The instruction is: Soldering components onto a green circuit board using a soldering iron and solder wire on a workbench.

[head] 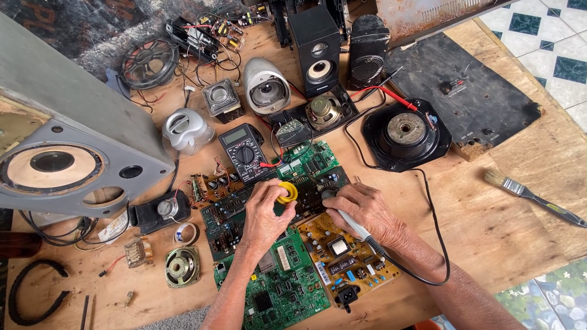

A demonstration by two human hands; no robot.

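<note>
Wooden workbench (pixel 501 226) cluttered with circuit boards (pixel 275 287), speakers (pixel 315 49); tiled floor (pixel 544 43) beyond.

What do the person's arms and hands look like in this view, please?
Both forearms are bare, with no sleeves reaching into the picture. The left hand and right hand wear no gloves, and no watch, ring or bracelet shows. Both look wrinkled and veined.

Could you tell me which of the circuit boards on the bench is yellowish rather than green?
The yellowish board lying under the right hand; the neighbouring boards are green.
</note>
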